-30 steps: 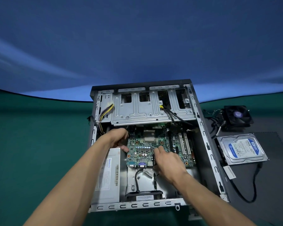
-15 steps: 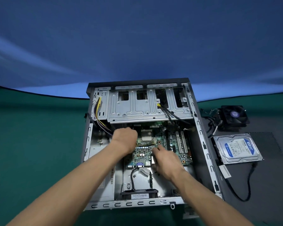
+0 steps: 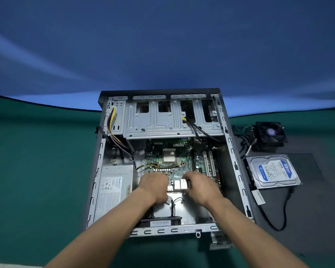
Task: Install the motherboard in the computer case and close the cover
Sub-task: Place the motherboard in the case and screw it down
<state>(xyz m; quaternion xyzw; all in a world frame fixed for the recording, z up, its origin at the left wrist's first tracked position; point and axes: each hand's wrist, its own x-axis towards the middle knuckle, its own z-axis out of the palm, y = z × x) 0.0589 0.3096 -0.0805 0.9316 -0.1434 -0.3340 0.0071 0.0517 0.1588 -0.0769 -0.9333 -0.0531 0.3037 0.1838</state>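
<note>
Board (image 3: 174,161): lies inside the open case (image 3: 238,171), near edge in both hands; cover not in view
Left hand (image 3: 154,185): fingers curled over the board's near left edge; seems to grasp it
Right hand (image 3: 199,187): pinches the port block at the near edge
Risk: yellow-black wires (image 3: 153,166) cross the board; could snag or get trapped as it seats
Risk: ports may miss the rear openings if pushed askew

Drive cage (image 3: 172,120) overhangs motherboard's (image 3: 174,157) far edge; power supply (image 3: 114,190) flanks left
</note>
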